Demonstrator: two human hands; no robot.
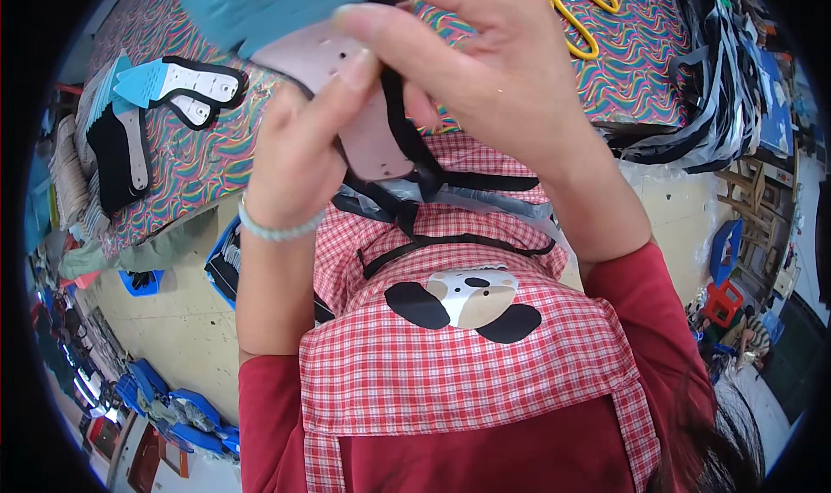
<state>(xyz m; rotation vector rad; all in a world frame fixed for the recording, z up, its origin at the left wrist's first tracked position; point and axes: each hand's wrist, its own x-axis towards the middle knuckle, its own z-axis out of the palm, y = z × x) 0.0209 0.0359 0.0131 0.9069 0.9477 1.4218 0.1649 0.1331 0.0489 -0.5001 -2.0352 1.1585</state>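
Pinch of the left hand [299,138]: nearly closed, thumb pressed on the pale face of a shoe insole [374,138], fingers behind, only the thin sheet between.
Pinch of the right hand [502,73]: thumb laid across the insole's upper part, fingers curled at its right side; it looks closed on the edge, though blur hides the exact contact.
Insole: raised in front of the checked apron [407,389], tilted, its blue perforated end uppermost and its pale end toward the wearer.
Black edging [401,129]: runs along the insole's right side; whether the dark band below joins it, I cannot tell.
Possible trouble: the edging could pucker or sit off the rim if the two pinches pull unevenly; the sheet could crease if the thumbs press too hard.
Patterned tablecloth [203,164]: more edged insoles [203,82] lie at the left, yellow-handled scissors [592,36] at the far side, and black and pale strips [723,95] hang in a bundle at the right.
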